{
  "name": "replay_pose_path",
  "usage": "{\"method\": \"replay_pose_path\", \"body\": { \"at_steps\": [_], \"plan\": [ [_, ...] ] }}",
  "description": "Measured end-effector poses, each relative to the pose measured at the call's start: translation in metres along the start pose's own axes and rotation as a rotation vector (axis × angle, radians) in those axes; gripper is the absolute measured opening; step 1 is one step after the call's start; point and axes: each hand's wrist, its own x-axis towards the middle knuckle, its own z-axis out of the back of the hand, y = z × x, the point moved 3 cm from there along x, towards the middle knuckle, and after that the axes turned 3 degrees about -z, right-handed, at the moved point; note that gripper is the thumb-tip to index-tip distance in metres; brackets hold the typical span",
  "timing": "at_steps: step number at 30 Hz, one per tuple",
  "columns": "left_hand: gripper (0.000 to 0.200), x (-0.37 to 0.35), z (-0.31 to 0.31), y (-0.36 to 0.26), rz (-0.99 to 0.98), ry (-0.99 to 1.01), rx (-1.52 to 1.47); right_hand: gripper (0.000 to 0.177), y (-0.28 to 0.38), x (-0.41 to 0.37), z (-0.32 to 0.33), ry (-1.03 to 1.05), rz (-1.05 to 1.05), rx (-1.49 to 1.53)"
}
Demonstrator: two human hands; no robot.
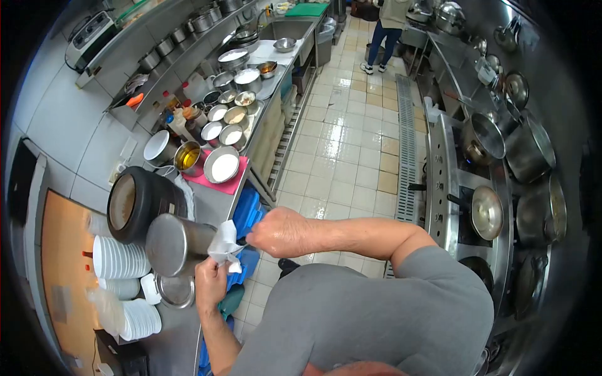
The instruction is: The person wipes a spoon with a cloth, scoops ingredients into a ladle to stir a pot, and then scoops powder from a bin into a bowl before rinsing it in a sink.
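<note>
Cloth [225,243] — thin and white, could honestly be paper towel, can't tell from up here — is bunched up between the two hands, just beside the tall steel pot [199,237] at the counter's edge. The left hand [211,281] has its fingers curled tight around the lower end, and the right hand [283,232] is balled up at the other side; can't tell if it's pinching a corner or just next to it. My guess is it weighs next to nothing and is totally limp, so it'd fold wherever you grab it. I'd go for the gathered end, since the loose flaps look flimsy, and if it's paper I'd worry about tearing it when wet. No idea whether it's damp. Everything around it looks way stiffer: the pot's a smooth cylinder with a dull, flat round top, the steel lid [177,292] near it is a shiny shallow disc, and the dark cooker [164,203] behind is fat and rounded. The white bowls [117,257] are nested with smooth rims, the blue bins [249,210] have hard-looking sides, and the pink mat [202,180] sits flat under a metal bowl [222,165] of white stuff.
</note>
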Motion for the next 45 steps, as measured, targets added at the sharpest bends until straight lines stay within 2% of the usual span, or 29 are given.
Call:
{"method": "replay_pose_path", "body": {
  "at_steps": [2,3,4,6,8,10,12,14,16,19,21,22,24,25,26,28,29,31,32,33,34,36,37,38,39,40,41,43,45],
  "plan": [
    [0.008,0.013,0.016,0.011,0.009,-0.115,0.088,0.018,-0.013,0.027,0.014,-0.013,0.032,-0.029],
    [0.009,0.012,0.027,0.049,0.116,-0.243,0.053,0.015,-0.019,0.041,0.019,-0.104,0.081,0.059],
    [0.011,0.019,0.033,0.057,0.009,-0.484,-0.265,0.012,-0.022,0.055,0.022,-0.196,0.127,0.154],
    [0.011,0.050,0.058,0.026,-0.136,-0.755,-0.278,0.012,-0.023,0.090,0.002,-0.238,0.158,0.291],
    [0.015,0.084,0.071,0.033,-0.021,-0.961,-0.758,0.013,-0.021,0.124,-0.017,-0.263,0.162,0.702],
    [0.019,0.124,0.069,0.036,-0.036,-0.937,-1.200,0.015,-0.022,0.149,-0.022,-0.267,0.168,0.796],
    [0.021,0.148,0.059,0.045,-0.064,-0.846,-1.282,0.018,-0.026,0.175,-0.027,-0.248,0.192,0.923],
    [0.021,0.162,0.061,0.047,-0.049,-0.858,-1.186,0.021,-0.053,0.201,-0.022,-0.219,0.143,0.923],
    [0.017,0.163,0.085,0.069,0.149,-0.781,-0.593,0.024,-0.073,0.219,-0.007,-0.061,0.195,0.792],
    [0.014,0.166,0.113,0.052,0.101,-0.565,-0.246,0.028,-0.107,0.249,0.014,-0.058,0.338,0.672],
    [0.022,0.175,0.118,0.036,0.131,-0.426,0.064,0.030,-0.127,0.266,0.036,0.084,0.406,0.289],
    [0.022,0.181,0.114,0.037,0.179,-0.461,0.080,0.030,-0.133,0.276,0.045,0.118,0.455,0.305],
    [0.026,0.193,0.099,0.032,0.233,-0.359,0.392,0.034,-0.149,0.292,0.053,0.200,0.486,0.084],
    [0.027,0.202,0.094,0.028,0.169,-0.518,0.413,0.034,-0.160,0.302,0.051,0.231,0.549,0.098],
    [0.027,0.206,0.087,0.027,0.226,-0.550,0.441,0.032,-0.172,0.313,0.050,0.174,0.600,0.277],
    [0.022,0.213,0.082,0.022,0.168,-0.893,0.273,0.029,-0.187,0.333,0.040,0.143,0.677,0.489],
    [0.022,0.222,0.071,0.026,0.203,-0.911,0.309,0.027,-0.190,0.342,0.033,0.149,0.704,0.698],
    [0.020,0.237,0.043,0.049,0.130,-1.513,-0.349,0.026,-0.191,0.351,0.015,0.187,0.749,0.926],
    [0.019,0.248,0.030,0.058,0.048,-1.785,-0.706,0.024,-0.190,0.353,-0.001,0.372,0.636,1.019],
    [0.020,0.269,0.031,0.047,0.075,-1.843,-0.994,0.022,-0.190,0.353,-0.013,0.560,0.514,1.096],
    [0.020,0.263,0.024,0.053,0.075,-1.876,-0.967,0.022,-0.192,0.353,-0.016,0.590,0.538,1.100],
    [0.018,0.236,0.008,0.070,0.296,-1.719,-0.648,0.024,-0.194,0.356,-0.020,0.698,0.592,1.061],
    [0.013,0.221,0.013,0.058,0.575,-1.479,-0.019,0.024,-0.199,0.364,-0.019,0.720,0.613,1.062],
    [0.014,0.218,0.027,0.038,0.553,-1.161,0.430,0.025,-0.206,0.376,-0.016,0.644,0.761,0.867],
    [0.015,0.215,0.028,0.032,0.593,-1.038,0.437,0.026,-0.211,0.383,-0.013,0.560,0.898,0.668],
    [0.017,0.213,0.025,0.027,0.630,-0.915,0.437,0.026,-0.214,0.387,-0.006,0.576,0.915,0.666],
    [0.023,0.210,0.023,0.023,0.687,-0.746,0.484,0.029,-0.213,0.390,0.005,0.577,0.968,0.464],
    [0.024,0.216,0.023,0.015,0.723,-0.712,0.507,0.037,-0.206,0.391,0.020,0.519,1.052,0.171],
    [0.025,0.217,0.019,0.021,0.745,-0.662,0.535,0.035,-0.198,0.393,0.028,0.516,1.059,0.154]
  ]
}}
